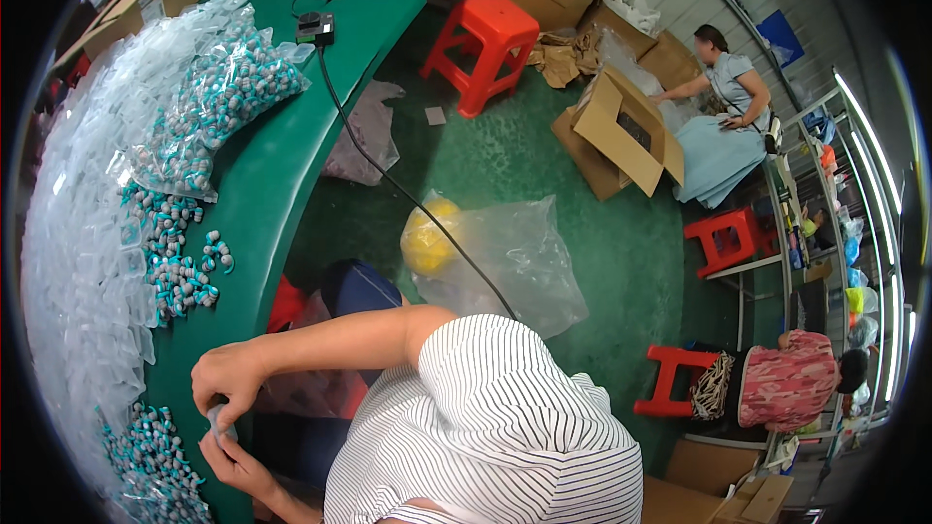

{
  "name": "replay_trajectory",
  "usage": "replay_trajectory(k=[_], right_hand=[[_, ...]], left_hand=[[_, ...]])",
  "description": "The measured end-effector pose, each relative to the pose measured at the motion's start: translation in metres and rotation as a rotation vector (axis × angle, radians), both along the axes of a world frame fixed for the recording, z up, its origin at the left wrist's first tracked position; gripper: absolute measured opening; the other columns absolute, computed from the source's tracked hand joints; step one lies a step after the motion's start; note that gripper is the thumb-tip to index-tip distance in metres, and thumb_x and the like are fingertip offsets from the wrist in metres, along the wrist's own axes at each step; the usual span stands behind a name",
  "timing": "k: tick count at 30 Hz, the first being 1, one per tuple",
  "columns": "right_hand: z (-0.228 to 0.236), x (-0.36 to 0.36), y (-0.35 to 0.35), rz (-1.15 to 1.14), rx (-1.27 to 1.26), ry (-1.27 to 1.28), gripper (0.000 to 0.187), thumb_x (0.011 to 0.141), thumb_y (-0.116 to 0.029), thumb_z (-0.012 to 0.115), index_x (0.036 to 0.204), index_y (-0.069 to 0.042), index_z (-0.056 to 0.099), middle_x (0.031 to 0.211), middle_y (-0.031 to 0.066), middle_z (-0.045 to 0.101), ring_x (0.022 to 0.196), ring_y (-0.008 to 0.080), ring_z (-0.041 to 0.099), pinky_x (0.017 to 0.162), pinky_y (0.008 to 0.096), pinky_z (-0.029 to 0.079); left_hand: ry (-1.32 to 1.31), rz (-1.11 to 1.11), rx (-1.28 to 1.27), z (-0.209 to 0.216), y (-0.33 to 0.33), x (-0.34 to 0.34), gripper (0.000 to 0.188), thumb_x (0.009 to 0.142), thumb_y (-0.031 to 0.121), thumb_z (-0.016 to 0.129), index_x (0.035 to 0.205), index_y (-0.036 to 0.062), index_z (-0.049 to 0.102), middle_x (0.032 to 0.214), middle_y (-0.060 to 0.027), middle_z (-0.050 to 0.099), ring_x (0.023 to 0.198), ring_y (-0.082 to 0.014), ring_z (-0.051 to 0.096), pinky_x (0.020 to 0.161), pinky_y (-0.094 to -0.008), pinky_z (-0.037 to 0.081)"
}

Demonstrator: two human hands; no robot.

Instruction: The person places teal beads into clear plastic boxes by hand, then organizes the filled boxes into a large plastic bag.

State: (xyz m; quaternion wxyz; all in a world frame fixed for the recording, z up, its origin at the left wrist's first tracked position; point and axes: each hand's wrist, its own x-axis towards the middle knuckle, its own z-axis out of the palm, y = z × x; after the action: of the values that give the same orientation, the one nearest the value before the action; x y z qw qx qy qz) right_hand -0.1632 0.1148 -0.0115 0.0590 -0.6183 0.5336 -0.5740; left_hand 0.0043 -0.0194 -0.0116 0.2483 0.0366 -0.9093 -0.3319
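Observation:
Both of my hands meet over the edge of the green table [254, 233]. My right hand [231, 376], the upper one in the picture, is closed in a pinch on a small translucent plastic piece [221, 423]. My left hand [236, 466], just below it, grips the same piece from the other side; fingers cover much of it. Beside them lies a heap of small grey-and-teal parts [155, 461]. A large pile of clear plastic pieces [73, 262] covers the far side of the table. More grey-and-teal parts [180, 281] lie loose below a filled clear bag [218, 87].
A black cable [388, 175] runs from a small black device [315, 28] across the table edge towards my striped shirt. Beyond are a red stool [482, 49], a clear bag with a yellow ball-like thing [432, 238], and an open carton [626, 131]. Two other people work at the right.

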Motion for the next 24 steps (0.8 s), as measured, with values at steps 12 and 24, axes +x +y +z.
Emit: replay_trajectory(k=[12, 24], right_hand=[[-0.004, -0.003, -0.007, -0.099, -0.019, -0.162, 0.016, 0.073, -0.019, 0.074, 0.080, -0.005, 0.070, 0.076, 0.0072, 0.065, 0.065, 0.0213, 0.065, 0.059, 0.0336, 0.052], [0.007, -0.002, -0.002, -0.076, 0.057, -0.119, 0.013, 0.079, -0.015, 0.071, 0.084, -0.004, 0.067, 0.080, 0.0088, 0.065, 0.072, 0.0231, 0.064, 0.064, 0.0343, 0.051]], left_hand=[[-0.343, -0.191, -0.143, -0.108, 0.070, 0.015, 0.027, 0.088, 0.026, 0.065, 0.102, 0.0019, 0.066, 0.096, -0.0218, 0.064, 0.083, -0.0420, 0.061, 0.070, -0.0463, 0.050], [-0.143, -0.324, 0.049, -0.001, 0.072, 0.003, 0.018, 0.083, 0.009, 0.067, 0.099, 0.0005, 0.067, 0.090, -0.0189, 0.067, 0.080, -0.0362, 0.065, 0.069, -0.0415, 0.053]])
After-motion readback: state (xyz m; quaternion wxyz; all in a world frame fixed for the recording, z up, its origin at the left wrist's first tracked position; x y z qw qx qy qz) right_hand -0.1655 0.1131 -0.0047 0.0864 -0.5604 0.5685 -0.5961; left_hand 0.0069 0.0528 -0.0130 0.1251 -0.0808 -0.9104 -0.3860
